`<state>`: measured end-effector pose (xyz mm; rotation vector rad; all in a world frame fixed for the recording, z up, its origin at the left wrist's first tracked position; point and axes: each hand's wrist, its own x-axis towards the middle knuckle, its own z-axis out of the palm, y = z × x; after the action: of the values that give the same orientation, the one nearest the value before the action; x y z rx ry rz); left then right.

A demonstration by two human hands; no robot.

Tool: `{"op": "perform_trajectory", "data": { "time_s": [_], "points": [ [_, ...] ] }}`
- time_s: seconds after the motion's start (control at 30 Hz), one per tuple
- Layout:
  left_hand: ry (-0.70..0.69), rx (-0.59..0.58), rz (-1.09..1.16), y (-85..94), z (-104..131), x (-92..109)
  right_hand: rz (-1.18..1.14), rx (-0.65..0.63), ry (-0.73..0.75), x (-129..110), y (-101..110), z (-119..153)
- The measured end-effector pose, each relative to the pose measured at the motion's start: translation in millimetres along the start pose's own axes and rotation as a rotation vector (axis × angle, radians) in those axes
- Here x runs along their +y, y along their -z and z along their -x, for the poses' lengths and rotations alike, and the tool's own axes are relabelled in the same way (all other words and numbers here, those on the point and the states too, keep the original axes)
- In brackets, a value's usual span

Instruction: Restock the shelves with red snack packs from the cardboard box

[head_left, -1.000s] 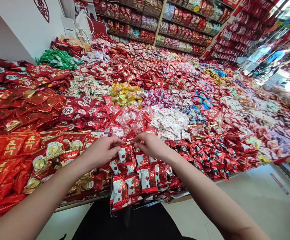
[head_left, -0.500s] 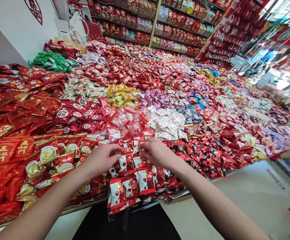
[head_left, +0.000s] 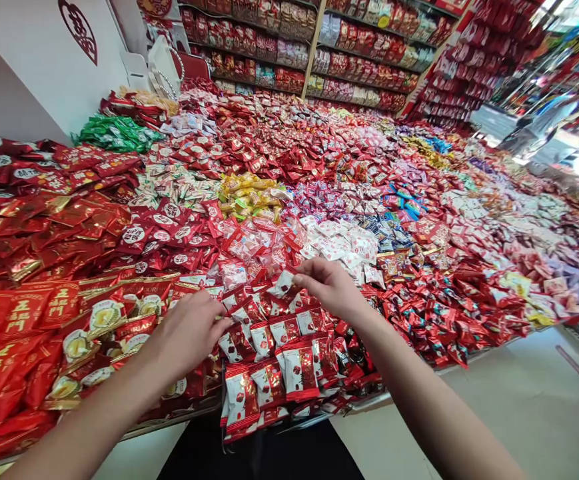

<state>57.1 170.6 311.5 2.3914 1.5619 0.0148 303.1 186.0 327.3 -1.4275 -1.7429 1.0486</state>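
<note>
My right hand [head_left: 324,283] pinches the edge of a small red and white candy packet [head_left: 282,283], lifted and tilted above the pile. To its left, my left hand [head_left: 196,327] has its thumb and fingers together at the corner of another packet; what it grips is partly hidden. Below and between the hands, red and white packets [head_left: 299,367] lie in overlapping rows at the table's front edge. White packets [head_left: 342,243] are heaped just beyond my right hand.
Durian packets [head_left: 104,317] and large red packets [head_left: 19,317] lie at the left. Yellow packets [head_left: 252,193] and green packets [head_left: 116,133] sit farther back. Shelves [head_left: 309,50] of bagged candy stand behind. Red twisted candies [head_left: 434,307] lie at the right.
My right hand has moved slightly up and right and now holds up a packet. My left hand has shifted left and down, away from the right one. The view has shifted slightly.
</note>
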Motion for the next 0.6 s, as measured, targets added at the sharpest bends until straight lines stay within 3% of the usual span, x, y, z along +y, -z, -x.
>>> {"op": "perform_trajectory", "data": {
  "time_s": [0.17,0.33,0.47,0.6],
  "points": [
    [-0.059,-0.004,-0.034,-19.3,3,5,0.083,0.010,0.010,2,7,-10],
    [-0.089,-0.029,0.011,-22.5,-1,5,0.127,-0.025,0.019,1,1,-11],
    [-0.094,-0.048,0.061,-23.4,-6,2,0.106,-0.134,0.041,-5,-13,-9],
    [-0.098,-0.065,0.104,-23.2,-9,1,0.234,-0.280,0.134,-17,-32,-8]
  ]
}}
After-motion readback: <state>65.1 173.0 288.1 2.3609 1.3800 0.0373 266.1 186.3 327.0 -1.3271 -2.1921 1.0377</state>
